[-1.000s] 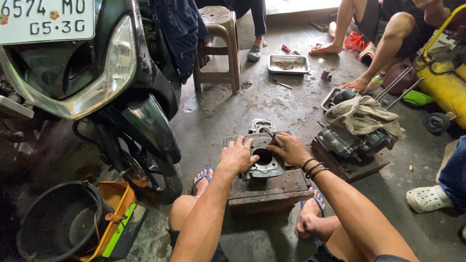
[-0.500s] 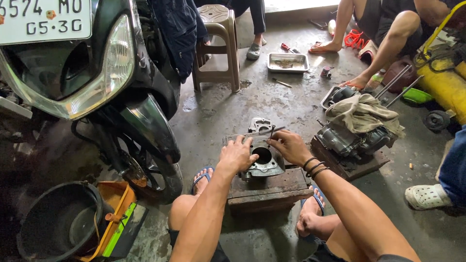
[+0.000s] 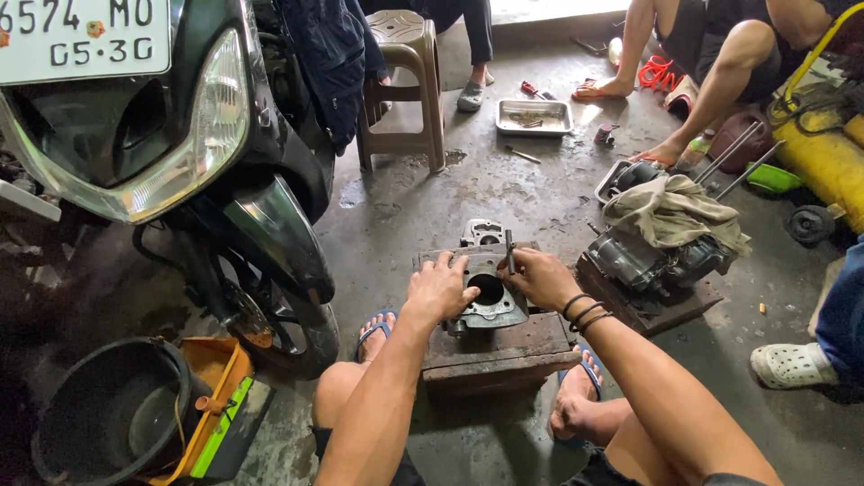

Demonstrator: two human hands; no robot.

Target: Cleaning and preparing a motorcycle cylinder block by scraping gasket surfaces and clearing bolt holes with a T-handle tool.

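Observation:
A grey metal engine cylinder block (image 3: 489, 301) with a round bore lies on a low wooden block (image 3: 504, 349) between my knees. My left hand (image 3: 438, 290) presses flat on the cylinder's left side. My right hand (image 3: 538, 277) rests on its right edge and grips a thin dark tool (image 3: 509, 250) that stands upright at the cylinder's far edge. Dark bands circle my right wrist. A second grey engine part (image 3: 483, 233) lies on the floor just behind the wooden block.
A scooter (image 3: 171, 153) stands close at left, a black bucket (image 3: 106, 416) and orange tray (image 3: 220, 400) beside its wheel. An engine under a rag (image 3: 670, 232) sits at right. Behind are a plastic stool (image 3: 405, 85), a metal tray (image 3: 534, 116), and other people's legs.
My hands have hardly shifted on the cylinder; the right hand now holds the thin tool upright at its far edge. The view has tilted slightly.

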